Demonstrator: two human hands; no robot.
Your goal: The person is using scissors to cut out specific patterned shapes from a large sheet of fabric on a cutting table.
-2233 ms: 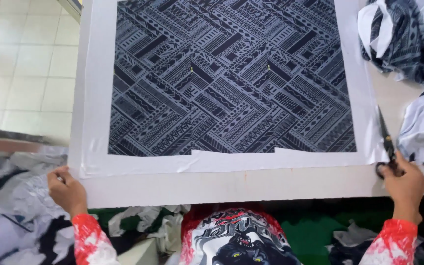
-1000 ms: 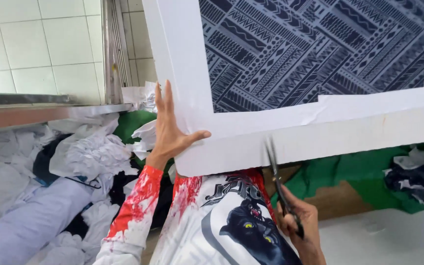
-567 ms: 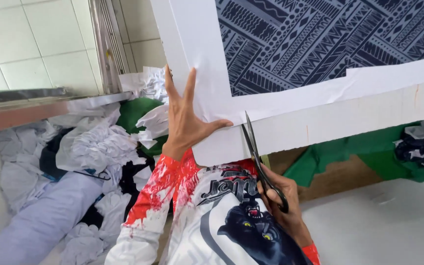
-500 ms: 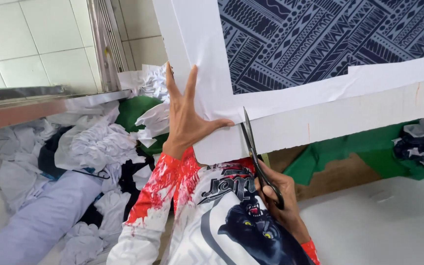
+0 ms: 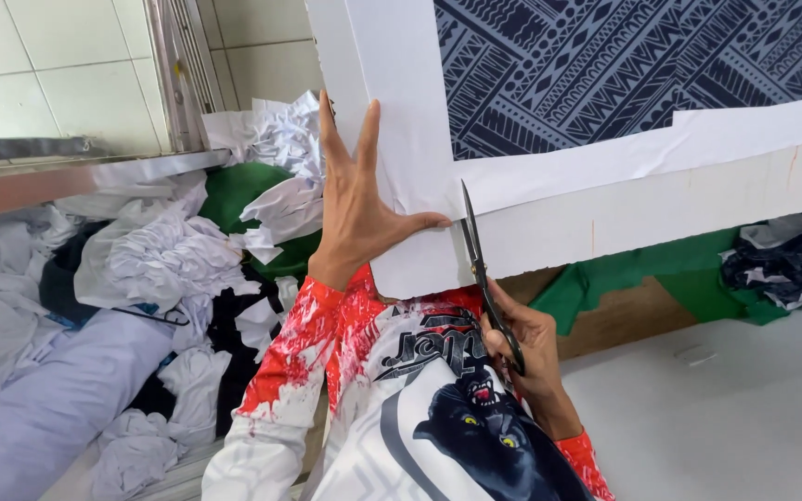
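My left hand (image 5: 356, 204) lies flat with fingers spread on the near left corner of a white table (image 5: 661, 209), pressing down white paper (image 5: 392, 102). My right hand (image 5: 526, 348) grips black scissors (image 5: 485, 269) just below the table edge. The blades point up and meet the paper's edge beside my left thumb. A dark blue cloth with a white geometric pattern (image 5: 642, 65) lies on the paper, further onto the table.
A heap of crumpled white paper and cloth scraps (image 5: 141, 278) lies to the left, with green cloth (image 5: 234, 190) in it. More green cloth (image 5: 661, 278) hangs under the table. A dark patterned bundle (image 5: 786, 264) sits at right. White tiled wall behind.
The view swung to the table's left corner. My left hand went from the table's front edge to lying flat on the corner. My right hand brought the scissors across and up to the paper's edge.
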